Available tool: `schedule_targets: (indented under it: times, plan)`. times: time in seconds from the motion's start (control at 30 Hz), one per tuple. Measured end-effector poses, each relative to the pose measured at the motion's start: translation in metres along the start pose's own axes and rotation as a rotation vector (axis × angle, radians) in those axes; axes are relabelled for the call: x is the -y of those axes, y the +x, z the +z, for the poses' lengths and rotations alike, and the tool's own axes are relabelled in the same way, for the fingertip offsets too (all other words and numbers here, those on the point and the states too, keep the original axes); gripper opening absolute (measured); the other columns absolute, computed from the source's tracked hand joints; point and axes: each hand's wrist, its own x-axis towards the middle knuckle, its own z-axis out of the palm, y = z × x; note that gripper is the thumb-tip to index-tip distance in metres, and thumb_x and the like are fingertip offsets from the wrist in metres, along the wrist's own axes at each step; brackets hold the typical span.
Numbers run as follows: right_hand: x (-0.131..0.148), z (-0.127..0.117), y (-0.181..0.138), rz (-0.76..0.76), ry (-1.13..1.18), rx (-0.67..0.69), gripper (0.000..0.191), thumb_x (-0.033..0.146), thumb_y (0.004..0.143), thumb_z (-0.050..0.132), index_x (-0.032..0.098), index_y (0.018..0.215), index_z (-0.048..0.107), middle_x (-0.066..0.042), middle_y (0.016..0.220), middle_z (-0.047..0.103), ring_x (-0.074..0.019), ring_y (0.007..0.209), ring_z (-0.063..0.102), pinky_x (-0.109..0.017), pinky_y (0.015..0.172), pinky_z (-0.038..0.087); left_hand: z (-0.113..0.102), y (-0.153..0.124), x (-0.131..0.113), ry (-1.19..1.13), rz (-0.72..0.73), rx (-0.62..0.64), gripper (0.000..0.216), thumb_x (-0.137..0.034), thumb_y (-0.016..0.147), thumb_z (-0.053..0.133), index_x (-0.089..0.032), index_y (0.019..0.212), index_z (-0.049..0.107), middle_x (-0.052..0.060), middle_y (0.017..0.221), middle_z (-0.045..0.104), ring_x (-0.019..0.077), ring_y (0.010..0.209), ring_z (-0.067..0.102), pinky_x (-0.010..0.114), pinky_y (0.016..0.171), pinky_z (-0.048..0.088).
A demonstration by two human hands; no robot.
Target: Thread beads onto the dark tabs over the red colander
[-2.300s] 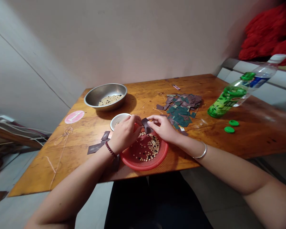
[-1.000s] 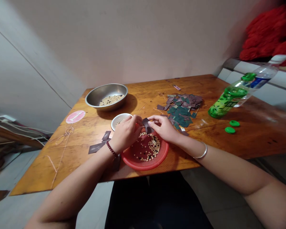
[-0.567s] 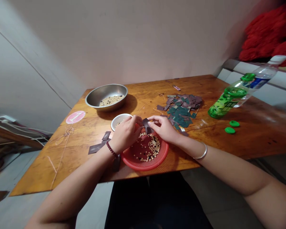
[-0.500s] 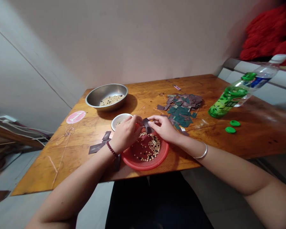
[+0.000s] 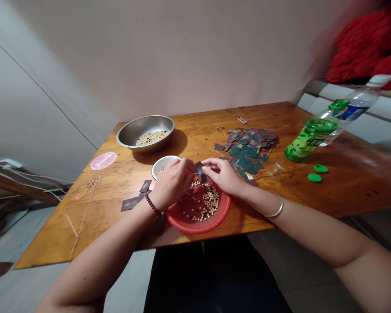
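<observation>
My right hand (image 5: 226,174) pinches a small dark piece of sheet (image 5: 201,171), which looks like sandpaper, between thumb and fingers. Beside it, my left hand (image 5: 172,181) is closed, its fingertips close together at the piece's left edge. Whatever it pinches is hidden. Both hands are over the far rim of a red plastic basket (image 5: 197,227). Small pale round beads (image 5: 211,200), with a few dark ones among them, lie on its bottom. Partly behind my left hand stands a white bowl (image 5: 156,165) with some beads inside.
A steel basin (image 5: 124,138) of beads stands at the back left. Dark and green sheet pieces (image 5: 247,157) form a pile right of centre; more dark pieces (image 5: 132,203) lie left. Green bottle (image 5: 308,137), clear bottle (image 5: 361,104), green caps (image 5: 314,178), loose string (image 5: 84,213) and a numbered disc (image 5: 103,161) are around.
The view has shifted very slightly. Both hands keep their place over the basket with the dark piece between them; nothing else has visibly changed.
</observation>
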Motion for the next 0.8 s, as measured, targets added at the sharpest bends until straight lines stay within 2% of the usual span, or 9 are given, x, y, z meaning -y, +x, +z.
schedule_targets:
  times: [0.8]
  plan:
    - [-0.0007, 0.0001, 0.0004, -0.009, 0.017, -0.001, 0.018, 0.022, 0.081, 0.057, 0.013, 0.095, 0.063, -0.007, 0.084, 0.071, -0.0148, 0.073, 0.067, -0.028, 0.071, 0.054, 0.0012, -0.0003, 0.0017, 0.005, 0.006, -0.002, 0.013, -0.022, 0.083, 0.055, -0.019, 0.095, 0.050, 0.002, 0.091, 0.062, 0.0157, 0.084, 0.057, 0.028, 0.072, 0.043]
